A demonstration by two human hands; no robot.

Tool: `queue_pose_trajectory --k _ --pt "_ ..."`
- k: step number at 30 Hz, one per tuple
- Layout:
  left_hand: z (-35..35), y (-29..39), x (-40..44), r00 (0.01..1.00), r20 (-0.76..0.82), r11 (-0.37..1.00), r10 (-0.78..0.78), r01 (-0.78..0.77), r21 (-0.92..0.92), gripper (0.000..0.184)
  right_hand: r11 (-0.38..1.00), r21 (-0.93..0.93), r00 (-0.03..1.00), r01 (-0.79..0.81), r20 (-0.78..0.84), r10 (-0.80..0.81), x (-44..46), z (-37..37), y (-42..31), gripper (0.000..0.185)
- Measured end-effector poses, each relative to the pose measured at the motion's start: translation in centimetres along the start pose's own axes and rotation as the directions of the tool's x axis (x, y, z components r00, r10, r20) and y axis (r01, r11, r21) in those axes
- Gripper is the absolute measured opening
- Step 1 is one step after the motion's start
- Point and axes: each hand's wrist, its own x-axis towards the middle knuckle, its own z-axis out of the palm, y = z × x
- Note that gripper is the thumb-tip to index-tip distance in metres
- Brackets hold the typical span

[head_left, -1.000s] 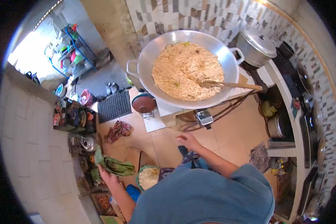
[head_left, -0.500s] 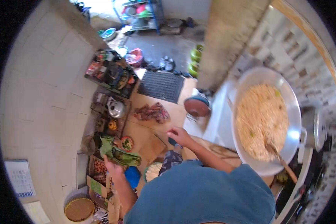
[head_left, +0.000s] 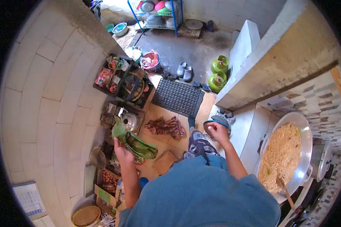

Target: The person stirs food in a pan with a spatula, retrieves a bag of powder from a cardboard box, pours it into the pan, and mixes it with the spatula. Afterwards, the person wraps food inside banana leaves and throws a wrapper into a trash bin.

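Note:
Green leaves [head_left: 139, 146], long and folded, are gripped in my left hand [head_left: 124, 153] at the left of the view. My right hand [head_left: 218, 132] is raised beside a round lid with a blue-green rim, its fingers curled; whether they hold anything is too small to tell. To the right of that hand, a large metal wok [head_left: 306, 140] is full of pale, grainy food [head_left: 282, 153]. A wooden spatula [head_left: 286, 193] rests in the food, its handle over the rim.
A black mat [head_left: 178, 96] and a crumpled cloth [head_left: 165, 127] lie on the floor. Crates [head_left: 119, 81], a kettle [head_left: 130, 122] and a box of eggs [head_left: 110, 181] line the left wall. Two green gas cylinders [head_left: 217, 81] stand by the doorway wall; grey clogs [head_left: 185, 72] are beyond the mat.
The view has turned toward the doorway, so the wok now appears at the lower right. My left hand still carries the leaves. A leg has come forward toward the mat.

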Motion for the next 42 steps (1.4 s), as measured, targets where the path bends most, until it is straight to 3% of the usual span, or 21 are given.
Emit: queue_pose_trajectory --k 1,6,10,14,17,20,23,29,30,31,33,36,39,40,42 --pt "0.6 -0.1 2.2 0.999 0.043 1.0 0.009 -0.009 -0.003 0.04 0.997 -0.027 0.998 -0.068 0.0 0.068 1.6 -0.8 -2.0 0.019" --pt "3.9 -0.2 12.8 0.997 -0.081 1.0 0.009 -0.01 -0.01 0.042 0.997 0.072 0.999 0.036 0.016 -0.037 15.4 -1.2 -1.9 0.022" --pt "9.6 0.2 21.5 0.995 -0.097 0.999 -0.013 0.01 -0.032 0.04 0.976 -0.151 0.986 0.156 0.091 -0.143 27.5 -4.6 -7.7 0.022" --pt "19.9 -0.1 29.6 0.998 -0.027 0.995 0.065 -0.066 -0.07 0.041 0.986 0.011 0.981 0.165 0.105 -0.165 38.7 -6.6 -13.7 0.024" --pt "25.3 -0.8 35.5 1.0 -0.014 0.989 0.015 -0.017 -0.15 0.044 0.979 0.058 0.974 0.198 0.101 -0.203 45.0 -7.3 -17.8 0.023" --pt "28.7 -0.7 40.0 0.988 0.15 0.976 0.023 0.01 -0.217 0.045 0.98 0.058 0.98 0.192 0.04 -0.194 49.5 -7.7 -21.4 0.021" --pt "31.3 -0.1 45.1 0.996 0.049 0.987 0.07 -0.062 -0.147 0.045 0.98 0.038 0.98 0.197 -0.017 -0.197 55.0 -7.1 -22.5 0.02" --pt "31.0 2.4 57.8 0.995 0.055 0.949 -0.087 0.1 -0.3 0.035 0.971 -0.093 0.974 0.221 -0.038 -0.225 63.6 -4.0 -21.3 0.021" --pt "31.6 2.9 60.2 0.994 0.009 0.955 -0.11 0.109 -0.276 0.035 0.984 -0.136 0.993 0.119 -0.007 -0.121 64.7 -3.4 -21.2 0.021" --pt "31.8 3.1 62.5 0.99 -0.045 0.959 -0.131 0.115 -0.259 0.034 0.983 -0.138 0.992 0.125 -0.006 -0.127 65.6 -2.6 -21.2 0.022" --pt "32.0 3.7 66.2 0.984 0.041 0.954 -0.173 0.177 -0.242 0.035 0.991 -0.132 0.992 -0.018 0.12 0.034 66.8 -1.3 -23.2 0.022" --pt "33.4 4.1 70.9 0.977 0.079 0.961 -0.199 0.21 -0.178 0.034 0.995 -0.093 0.986 0.02 0.169 -0.004 69.3 0.8 -27.6 0.021" --pt "35.9 4.4 72.9 0.961 0.093 0.949 -0.262 0.274 -0.156 0.034 0.997 -0.019 0.994 0.078 0.078 -0.076 72.0 2.5 -32.1 0.019" --pt "36.0 4.4 73.5 0.951 0.12 0.938 -0.287 0.304 -0.167 0.033 0.994 0.095 0.998 0.046 0.048 -0.051 73.0 3.4 -33.1 0.017" --pt "37.8 4.7 73.8 0.938 0.064 0.913 -0.34 0.345 -0.216 0.035 0.974 0.16 0.987 0.16 -0.027 -0.158 74.5 4.7 -38.8 0.015"
